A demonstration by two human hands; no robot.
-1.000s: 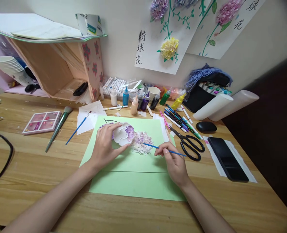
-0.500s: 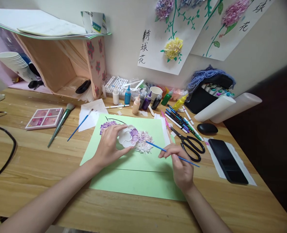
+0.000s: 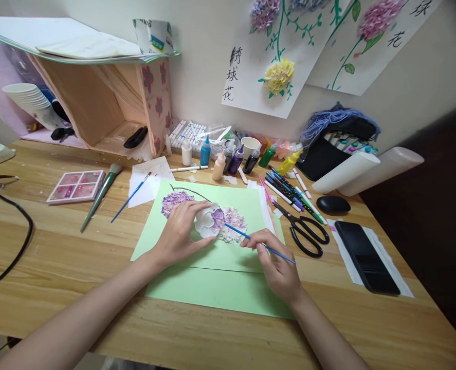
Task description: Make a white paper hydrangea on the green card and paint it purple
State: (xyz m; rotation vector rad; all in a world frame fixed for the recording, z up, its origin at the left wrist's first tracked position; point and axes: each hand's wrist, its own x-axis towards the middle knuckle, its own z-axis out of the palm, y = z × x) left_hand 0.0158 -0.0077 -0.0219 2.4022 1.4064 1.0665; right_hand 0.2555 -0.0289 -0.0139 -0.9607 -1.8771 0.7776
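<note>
My left hand (image 3: 179, 231) is closed around the edge of a white flower-shaped paint palette (image 3: 204, 222), tilted above the green paper (image 3: 216, 288). Purple paint shows in its right-hand wells. Between the fingers of my right hand (image 3: 276, 262) is a thin blue paintbrush (image 3: 239, 231), its tip at the painted wells. Just right of the palette lies a pale pink and white paper flower head (image 3: 236, 221), partly covered by it. A purple flower head (image 3: 174, 200) with a dark drawn stem sits beyond my left fingers.
Black scissors (image 3: 307, 234), pens (image 3: 289, 190) and a phone (image 3: 366, 257) lie on the right. Paint bottles (image 3: 235, 160) stand along the back. To the left are a second blue brush (image 3: 130, 197), a large green brush (image 3: 101, 198) and a pink-lidded box (image 3: 76, 186).
The brush in my right hand has moved left, from over the pale flower head to the purple paint in the palette. My left hand still holds the palette.
</note>
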